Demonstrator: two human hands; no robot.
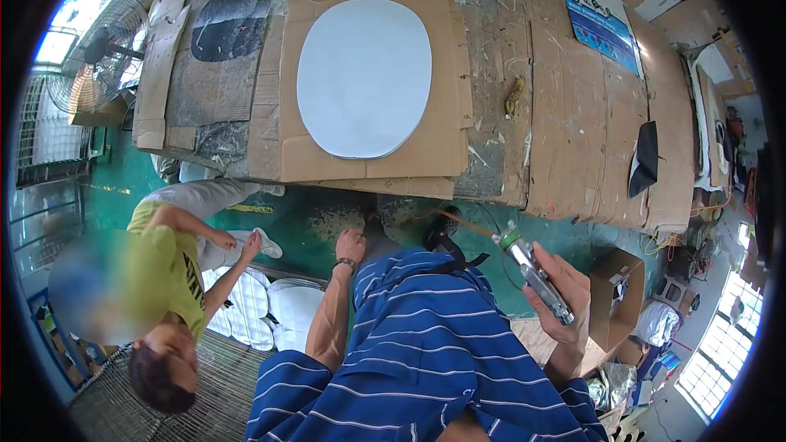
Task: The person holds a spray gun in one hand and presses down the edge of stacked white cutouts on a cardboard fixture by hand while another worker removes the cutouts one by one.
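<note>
From where I sit, the desk [585, 131] spans the upper view, its front edge curving in the wide lens. A flat cardboard sheet [450, 131] lies on it, and the white oval pad [364, 78] rests on that sheet, with bare cardboard around it and its lower end near the front edge. To the pad's right I have a broad stretch of taped cardboard surface, with a black cloth [644, 160] near the far right edge. Below the edge, a band of green floor [307, 245] separates the desk from the blue striped shirt [434, 319]. Room on my left is taken by a co-worker [164, 270] in a yellow-green shirt; on my right stands an open carton [602, 299], near the right hand.

My right hand [565, 282] is closed around a metal tool [530, 266] with a green collar, its green end toward the desk, well apart from the pad. My left hand [350, 245] hangs low with curled fingers, beside the shirt; I cannot tell whether it holds anything.

The palm side of that left hand is hidden. Something thin and tan stretches from near the tool's green end, and I can't make out what it is. The lens's black rim cuts off the corners.
</note>
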